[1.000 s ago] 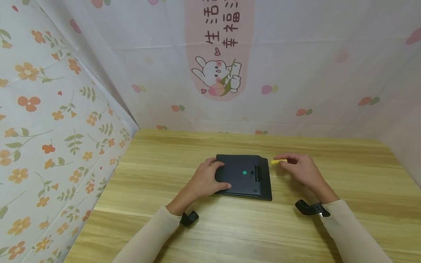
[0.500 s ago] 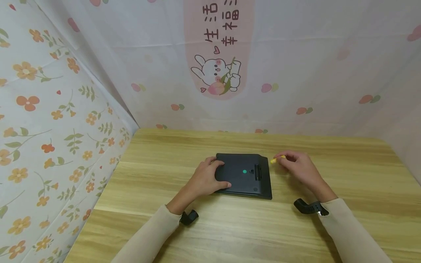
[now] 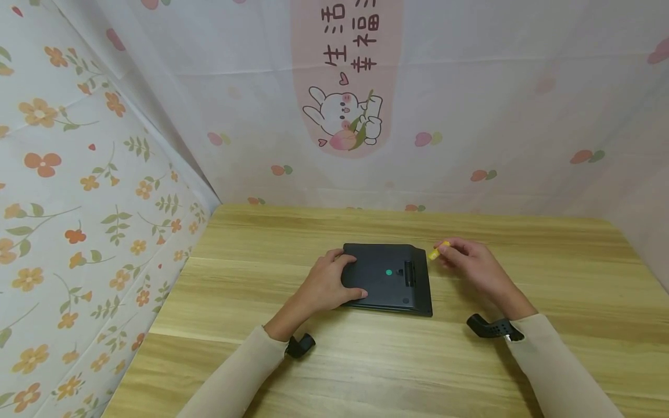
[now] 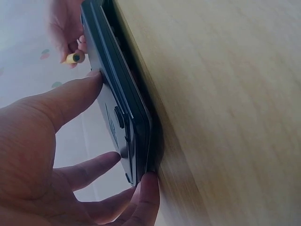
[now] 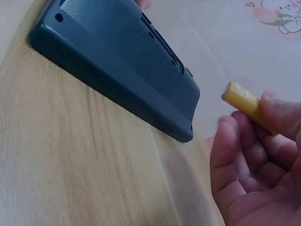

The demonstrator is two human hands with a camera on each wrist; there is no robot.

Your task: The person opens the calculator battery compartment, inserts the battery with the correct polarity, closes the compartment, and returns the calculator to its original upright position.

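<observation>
A dark calculator (image 3: 378, 255) lies face down on the table, its back showing a narrow open battery slot (image 3: 409, 275) near the right end. My left hand (image 3: 321, 284) grips its left end, thumb and index fingertip on the back. One fingertip is at the lower edge in the left wrist view. Just off the calculator's right edge, my right hand (image 3: 478, 268) pinches a yellow battery (image 5: 247, 100) between thumb and fingers. The battery's free end points toward the calculator, apart from it. Part of the battery is hidden behind the thumb.
The wood-grain table (image 3: 366, 360) extends around both hands. A white printed cloth (image 3: 251, 116) with a rabbit picture hangs behind its far edge. At the left hangs a floral cloth (image 3: 104, 220). Each wrist wears a black strap (image 3: 493, 328).
The right fingers have turned the battery from nearly level to slanted, its outer end now rising toward the thumb. The left hand and the calculator stay put.
</observation>
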